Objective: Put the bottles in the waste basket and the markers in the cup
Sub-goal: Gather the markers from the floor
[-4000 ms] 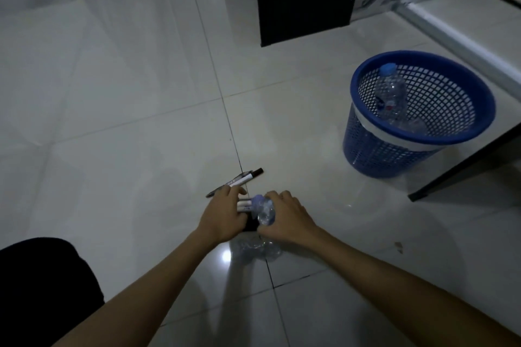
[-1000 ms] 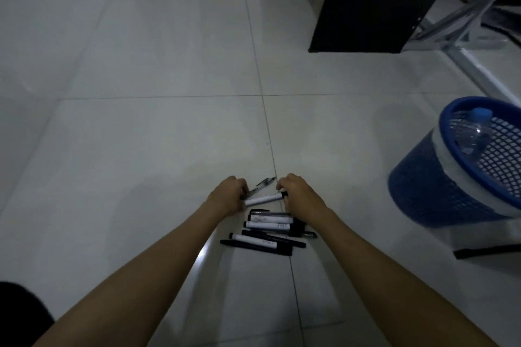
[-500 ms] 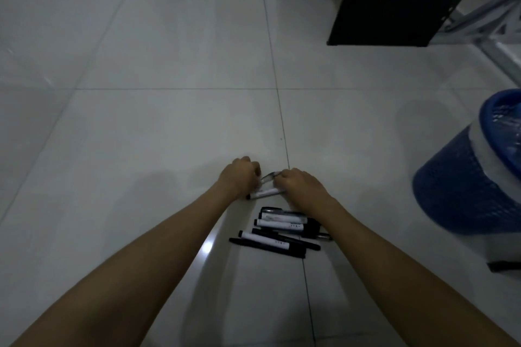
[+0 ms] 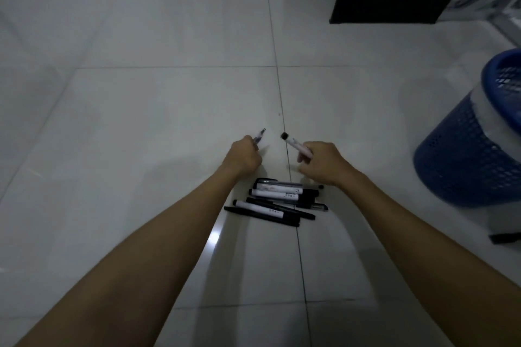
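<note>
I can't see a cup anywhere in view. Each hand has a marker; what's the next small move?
Probably look around for the cup: left hand and right hand each grip a marker, more black-and-white markers lie on the tiled floor, and only the blue mesh basket shows.

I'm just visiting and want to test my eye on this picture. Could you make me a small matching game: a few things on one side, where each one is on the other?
Things:
1. left hand
2. right hand
3. pile of markers
4. blue basket

Places or states:
A. standing at the right edge
B. lying on the floor between the forearms
C. holding a white marker with a black cap
D. holding a thin dark pen

Pairs: 1-D, 2-C, 3-B, 4-A
</note>
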Demonstrator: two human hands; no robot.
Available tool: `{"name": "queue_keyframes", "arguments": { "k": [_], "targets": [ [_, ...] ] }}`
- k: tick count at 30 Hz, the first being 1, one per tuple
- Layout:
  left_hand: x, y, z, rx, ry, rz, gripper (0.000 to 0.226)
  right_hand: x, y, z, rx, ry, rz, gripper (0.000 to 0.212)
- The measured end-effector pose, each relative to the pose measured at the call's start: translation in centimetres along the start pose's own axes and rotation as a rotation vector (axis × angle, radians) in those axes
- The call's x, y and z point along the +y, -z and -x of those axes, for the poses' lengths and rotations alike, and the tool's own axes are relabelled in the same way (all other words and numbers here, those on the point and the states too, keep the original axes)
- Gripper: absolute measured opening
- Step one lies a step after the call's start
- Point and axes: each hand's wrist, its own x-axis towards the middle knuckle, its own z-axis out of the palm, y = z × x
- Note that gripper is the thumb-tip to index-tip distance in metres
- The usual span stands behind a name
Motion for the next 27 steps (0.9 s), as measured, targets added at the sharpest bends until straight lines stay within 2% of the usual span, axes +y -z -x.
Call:
{"name": "queue_keyframes", "arguments": {
  "k": [3,6,10,12,14,16,21,26,27],
  "targets": [
    [0.0,0.2,1.2,0.028,0.098,0.254,0.021,-1.1,-0.8,-0.5,-0.166,0.024,0.121,0.021],
    [0.1,0.9,2.8,0.039,0.196,0.456,0.014,-1.9,-1.6,-0.9,-0.272,0.039,0.243,0.024],
    [-0.3,1.7,4.9,0.035,0.234,0.551,0.013,-2.8,-2.1,-0.6,-0.345,0.051,0.434,0.020],
    [-0.6,1.9,5.4,0.024,0.221,0.538,0.014,-2.6,-2.3,0.0,-0.348,0.025,0.501,0.025],
    [-0.8,1.8,5.5,0.017,0.169,0.469,0.014,-1.8,-2.5,0.3,-0.299,-0.008,0.491,0.027],
    [-0.7,1.6,5.5,0.012,0.076,0.362,0.013,-0.9,-2.2,0.7,-0.209,-0.053,0.425,0.018],
    [0.3,0.6,5.4,-0.124,-0.160,0.051,0.020,1.7,0.5,1.5,-0.051,-0.209,0.296,0.011],
    [1.7,-1.6,4.4,-0.260,-0.321,-0.330,0.026,3.9,2.3,2.9,0.063,-0.266,0.154,0.011],
    [2.0,-1.9,4.3,-0.281,-0.345,-0.393,0.026,4.2,2.4,3.2,0.090,-0.259,0.120,0.020]
  ]
}}
